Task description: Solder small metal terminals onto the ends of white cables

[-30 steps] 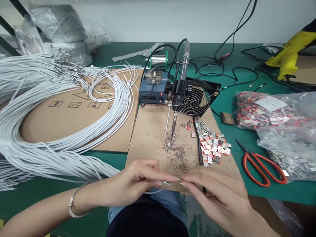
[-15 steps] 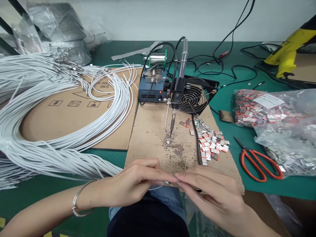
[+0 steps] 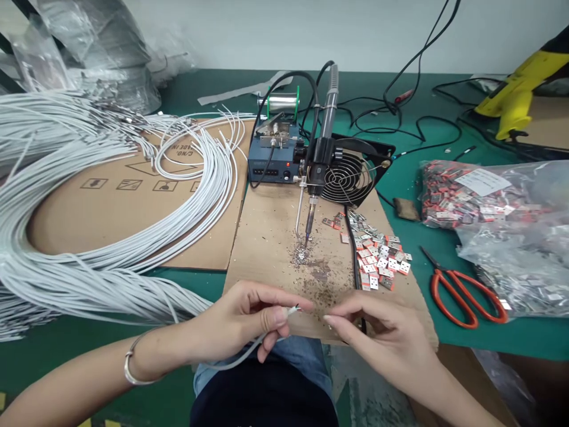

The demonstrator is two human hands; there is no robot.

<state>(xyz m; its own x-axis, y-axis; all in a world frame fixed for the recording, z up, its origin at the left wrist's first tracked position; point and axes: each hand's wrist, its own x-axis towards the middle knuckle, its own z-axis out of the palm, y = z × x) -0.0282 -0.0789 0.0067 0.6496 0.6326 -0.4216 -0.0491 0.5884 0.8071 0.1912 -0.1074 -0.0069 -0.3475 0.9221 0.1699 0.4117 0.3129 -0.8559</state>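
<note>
My left hand pinches a white cable between thumb and fingers. The stripped cable end sticks out past the thumb, with fine wire ends fanning from it. To its right, apart from the cable, is my right hand, its thumb and index fingertips drawn together. A pale speck shows at those tips, too small to name. In front of the hands, a soldering iron hangs in its stand, tip down over solder bits on the cardboard.
A large bundle of white cables lies left. Metal USB connectors are piled right of the iron. Beyond are red-handled scissors, bagged connectors, a black fan, a blue soldering station and a solder spool.
The hands were touching at the cable end; now they are apart, the right hand moved slightly right. The wire ends at the left fingertips have come into view.
</note>
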